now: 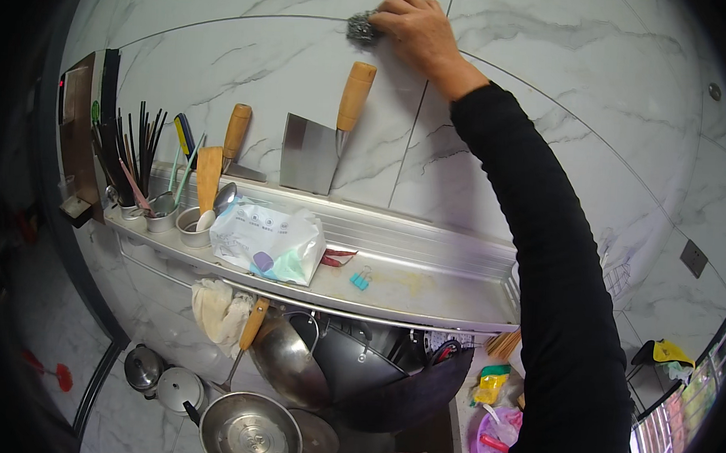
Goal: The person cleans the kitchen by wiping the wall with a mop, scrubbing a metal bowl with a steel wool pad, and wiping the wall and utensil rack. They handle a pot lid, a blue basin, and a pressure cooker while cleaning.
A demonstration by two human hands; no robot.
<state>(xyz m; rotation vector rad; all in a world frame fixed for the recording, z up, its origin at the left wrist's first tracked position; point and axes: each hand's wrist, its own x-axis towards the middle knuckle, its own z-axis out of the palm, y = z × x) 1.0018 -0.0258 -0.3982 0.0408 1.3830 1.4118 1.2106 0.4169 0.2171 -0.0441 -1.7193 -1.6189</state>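
Note:
In the head view my right hand (417,37), in a black sleeve, grips a steel wool scouring pad (362,30) against the marbled wall tile (285,53) near the top. Its fingers curl over the pad beside a dark tile joint. Below the pad, a cleaver (310,154) with a wooden handle stands upright at the back of a metal wall shelf (421,296). My left hand is out of view.
The shelf holds utensil cups (193,236), a wooden spatula (208,177), a white plastic pack (265,237), dried chillies (337,259) and a teal binder clip (359,281). Several woks (290,363) hang beneath. A wall socket (694,259) is at right.

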